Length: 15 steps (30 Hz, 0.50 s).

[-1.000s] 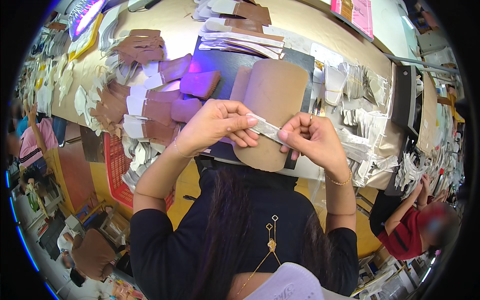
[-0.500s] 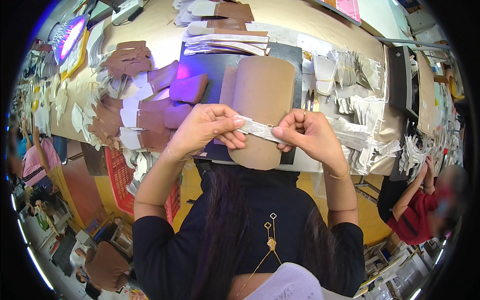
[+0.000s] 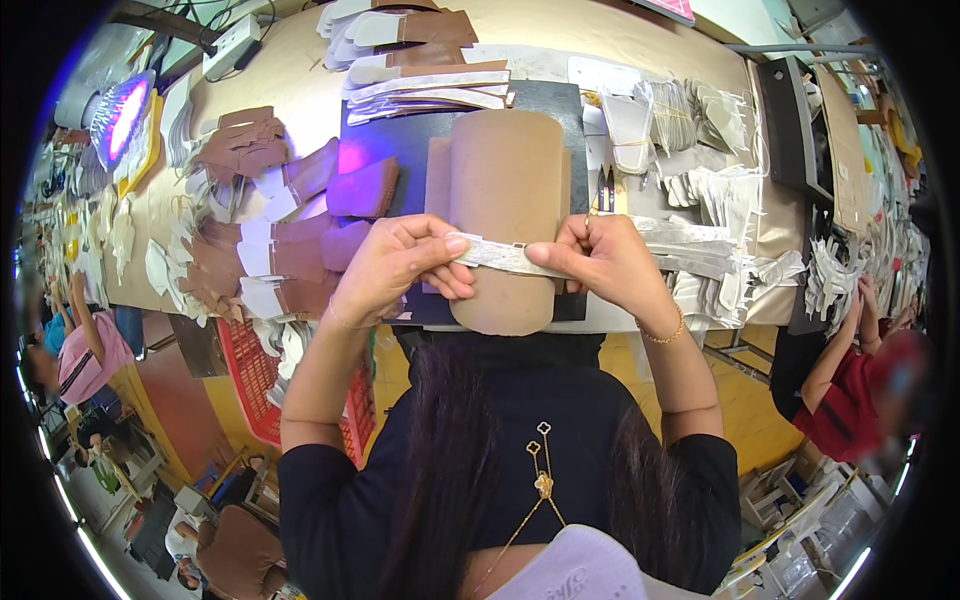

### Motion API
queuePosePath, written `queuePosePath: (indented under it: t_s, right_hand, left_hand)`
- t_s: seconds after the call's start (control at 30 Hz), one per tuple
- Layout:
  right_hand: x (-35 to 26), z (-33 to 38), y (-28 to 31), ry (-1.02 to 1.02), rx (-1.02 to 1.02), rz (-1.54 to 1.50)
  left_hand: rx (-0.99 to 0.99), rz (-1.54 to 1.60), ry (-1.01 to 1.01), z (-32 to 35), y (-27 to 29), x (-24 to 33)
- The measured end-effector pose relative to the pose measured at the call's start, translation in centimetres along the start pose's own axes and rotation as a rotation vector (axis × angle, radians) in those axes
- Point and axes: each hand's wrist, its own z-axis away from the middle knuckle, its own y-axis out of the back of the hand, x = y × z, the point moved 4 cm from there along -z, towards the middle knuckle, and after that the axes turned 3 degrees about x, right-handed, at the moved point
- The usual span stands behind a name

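Left hand (image 3: 405,262): pinches left end of pale strip (image 3: 500,257)
Right hand (image 3: 607,262): pinches its right end
Pale strip: across brown rounded form (image 3: 505,180), contact unclear
Brown rounded form: on black board (image 3: 415,130), counter (image 3: 290,70) beneath

Your narrow whitish strip (image 3: 496,255) looks matt, the rounded tan block (image 3: 506,170) smooth and matt, the red lattice basket (image 3: 252,378) plastic.
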Motion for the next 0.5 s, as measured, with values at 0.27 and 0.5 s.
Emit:
queuePosePath:
  t_s: [0.27,0.5]
  right_hand:
    - [0.9,1.1,1.7,-0.029,-0.168,-0.316]
    - [2.1,0.8,1.5,-0.055,-0.121,-0.439]
  left_hand:
    - [0.081,0.033,-0.060,0.9,3.0,-0.7]
    - [0.044,0.049,-0.018,0.1,3.4,-1.8]
